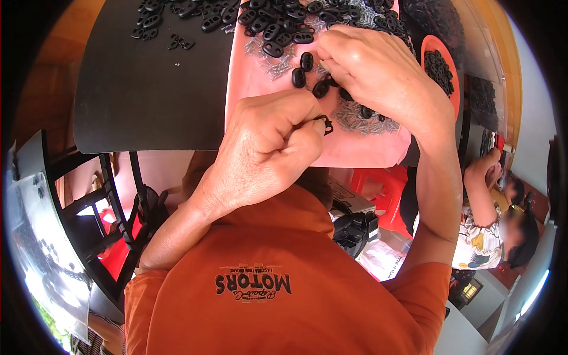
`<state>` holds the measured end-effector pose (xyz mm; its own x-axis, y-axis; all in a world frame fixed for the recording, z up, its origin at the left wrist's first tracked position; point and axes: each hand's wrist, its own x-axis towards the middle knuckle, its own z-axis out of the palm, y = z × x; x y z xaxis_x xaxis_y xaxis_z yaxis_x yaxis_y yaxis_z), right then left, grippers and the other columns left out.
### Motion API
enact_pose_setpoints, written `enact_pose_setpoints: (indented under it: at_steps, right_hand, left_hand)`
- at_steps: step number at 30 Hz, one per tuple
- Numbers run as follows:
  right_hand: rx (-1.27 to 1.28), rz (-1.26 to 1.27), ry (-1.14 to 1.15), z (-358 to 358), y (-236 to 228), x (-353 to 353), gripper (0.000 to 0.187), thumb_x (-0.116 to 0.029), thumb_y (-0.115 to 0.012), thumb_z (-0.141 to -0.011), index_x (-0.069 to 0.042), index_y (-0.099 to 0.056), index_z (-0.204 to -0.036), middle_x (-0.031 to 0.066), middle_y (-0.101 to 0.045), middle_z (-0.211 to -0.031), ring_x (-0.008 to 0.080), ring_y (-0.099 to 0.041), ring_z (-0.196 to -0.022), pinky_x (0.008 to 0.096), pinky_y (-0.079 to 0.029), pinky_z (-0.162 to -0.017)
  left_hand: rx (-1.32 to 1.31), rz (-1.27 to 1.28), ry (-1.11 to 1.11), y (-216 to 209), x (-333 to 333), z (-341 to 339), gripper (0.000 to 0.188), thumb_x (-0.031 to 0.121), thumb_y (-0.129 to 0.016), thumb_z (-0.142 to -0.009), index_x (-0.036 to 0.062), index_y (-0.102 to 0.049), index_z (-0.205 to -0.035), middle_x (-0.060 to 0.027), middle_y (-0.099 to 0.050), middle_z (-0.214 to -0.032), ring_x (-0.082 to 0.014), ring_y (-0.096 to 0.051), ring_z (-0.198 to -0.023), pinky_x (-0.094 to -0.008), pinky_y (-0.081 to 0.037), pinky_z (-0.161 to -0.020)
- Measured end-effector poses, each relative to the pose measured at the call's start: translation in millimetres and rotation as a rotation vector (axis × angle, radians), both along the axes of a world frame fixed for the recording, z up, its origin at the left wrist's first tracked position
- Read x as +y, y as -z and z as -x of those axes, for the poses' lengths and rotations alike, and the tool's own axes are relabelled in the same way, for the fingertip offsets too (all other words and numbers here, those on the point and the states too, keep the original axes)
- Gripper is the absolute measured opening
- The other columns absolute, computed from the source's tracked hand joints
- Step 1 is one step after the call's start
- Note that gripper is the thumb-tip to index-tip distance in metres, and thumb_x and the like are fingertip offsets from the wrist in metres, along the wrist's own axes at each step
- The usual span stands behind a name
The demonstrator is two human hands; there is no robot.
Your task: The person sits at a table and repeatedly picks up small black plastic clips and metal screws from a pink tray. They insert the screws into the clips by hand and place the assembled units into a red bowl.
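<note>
Obscuring a black piece (329, 126), left fingers (305, 141) pinch it; cannot tell about right fingers (335, 46).

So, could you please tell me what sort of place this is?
Probably a small, informal assembly workshop: heaps of black oval pieces and small springs lie on a pink work surface, with a red dish of more parts beside it.
</note>
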<state>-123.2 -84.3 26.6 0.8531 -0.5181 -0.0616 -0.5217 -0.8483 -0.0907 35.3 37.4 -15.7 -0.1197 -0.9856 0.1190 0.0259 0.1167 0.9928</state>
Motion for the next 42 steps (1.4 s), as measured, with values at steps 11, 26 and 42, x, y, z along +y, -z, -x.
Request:
enact_pose_setpoints:
  at_steps: [11,26,42]
  right_hand:
    - [0.071,-0.044,-0.014,-1,-5,-2,0.011,-0.008,-0.059,-0.080,-0.001,-0.051,-0.083,0.0148,-0.058,-0.080,0.0375,-0.058,-0.078,0.0464,-0.044,-0.064]
    - [0.154,-0.047,0.111,12,-12,-5,0.006,-0.008,-0.055,-0.082,-0.002,-0.054,-0.083,0.0153,-0.057,-0.077,0.0375,-0.058,-0.078,0.0452,-0.045,-0.065]
    - [0.016,0.084,0.048,12,2,-2,0.012,-0.009,-0.059,-0.083,-0.001,-0.049,-0.083,0.0148,-0.055,-0.080,0.0389,-0.056,-0.074,0.0447,-0.044,-0.060]
  left_hand:
    - [0.000,0.018,0.006,0,-2,-1,0.006,-0.002,-0.052,-0.078,-0.0020,-0.052,-0.072,-0.0088,-0.047,-0.060,-0.0157,-0.045,-0.052,-0.0309,-0.038,-0.050]
    - [-0.016,0.033,-0.001,-1,-2,0,0.004,-0.004,-0.052,-0.076,-0.0028,-0.051,-0.072,-0.0093,-0.045,-0.060,-0.0180,-0.044,-0.052,-0.0310,-0.039,-0.050]
    - [-0.042,0.084,0.008,3,-3,0,0.007,-0.002,-0.051,-0.079,-0.0044,-0.052,-0.073,-0.0035,-0.047,-0.063,-0.0090,-0.041,-0.056,-0.0254,-0.035,-0.050]
